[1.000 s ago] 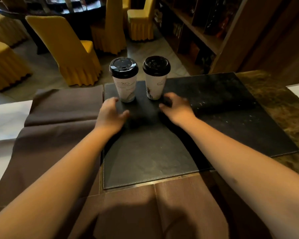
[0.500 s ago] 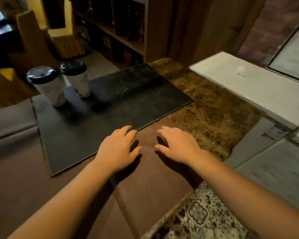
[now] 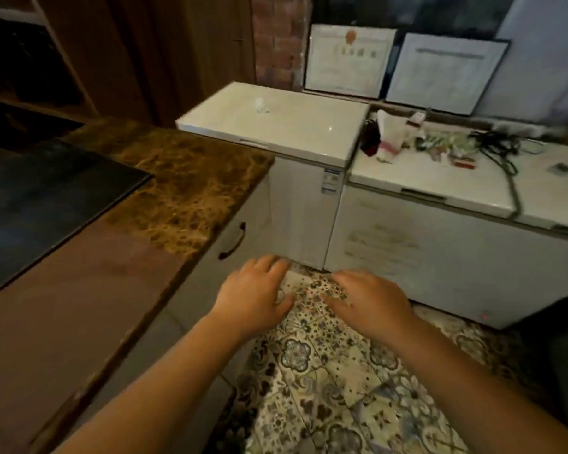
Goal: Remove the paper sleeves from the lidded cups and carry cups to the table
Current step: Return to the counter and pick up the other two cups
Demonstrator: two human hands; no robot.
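Observation:
My left hand [image 3: 254, 294] and my right hand [image 3: 368, 298] hover side by side, palms down, over the patterned floor tiles, just off the counter's right edge. Both are empty with fingers spread. No cup is in view; the two lidded cups lie outside the frame to the left. The black mat [image 3: 46, 204] on which they stood shows at the left, lying on the marble counter [image 3: 191, 178].
A brown cloth [image 3: 63, 306] covers the counter's near part. Two white chest freezers [image 3: 276, 126] [image 3: 440, 224] stand ahead; the right one carries cables and small clutter [image 3: 440, 145]. Framed papers [image 3: 348, 60] lean on the wall. A cabinet door handle [image 3: 232, 240] sits below the counter.
My view has swung right, away from the cups, which left the frame. Both hands came back off the mat and counter and now hang over the floor, still empty.

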